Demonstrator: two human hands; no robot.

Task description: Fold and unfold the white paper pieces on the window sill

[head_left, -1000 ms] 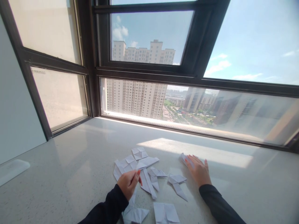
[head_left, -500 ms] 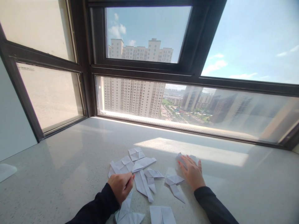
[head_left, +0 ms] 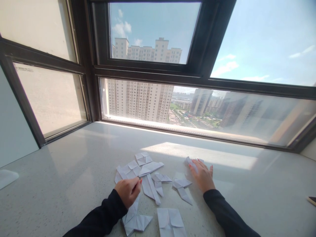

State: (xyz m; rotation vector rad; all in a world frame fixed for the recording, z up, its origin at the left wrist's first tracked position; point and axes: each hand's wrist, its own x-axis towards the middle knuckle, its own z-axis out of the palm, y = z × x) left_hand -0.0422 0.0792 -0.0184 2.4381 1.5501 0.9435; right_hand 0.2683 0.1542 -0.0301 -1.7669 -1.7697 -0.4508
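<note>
My left hand (head_left: 128, 192) is closed in a fist, resting on the sill among white folded papers; what its fingers hold, if anything, is hidden. Just beyond it lies a cluster of folded papers, among them a square one (head_left: 143, 158) and a long strip (head_left: 153, 191). Below its wrist is a pointed folded paper (head_left: 138, 222). My right hand (head_left: 203, 176) lies flat with its fingers stretched over another folded paper (head_left: 189, 160), partly covering it. Between the hands sits an angled folded paper (head_left: 182, 190). Nearest me is a creased rectangular paper (head_left: 171, 221).
The pale speckled sill (head_left: 74, 184) runs up to dark window frames (head_left: 153, 75) at the back and left. A white object (head_left: 8, 178) lies at the left edge, and a dark-tipped object (head_left: 312, 199) at the right edge. Sunlight falls across the back.
The view has shifted slightly, showing more of the near rectangular paper and an object at the right edge. Both hands keep nearly the same places over the papers.
</note>
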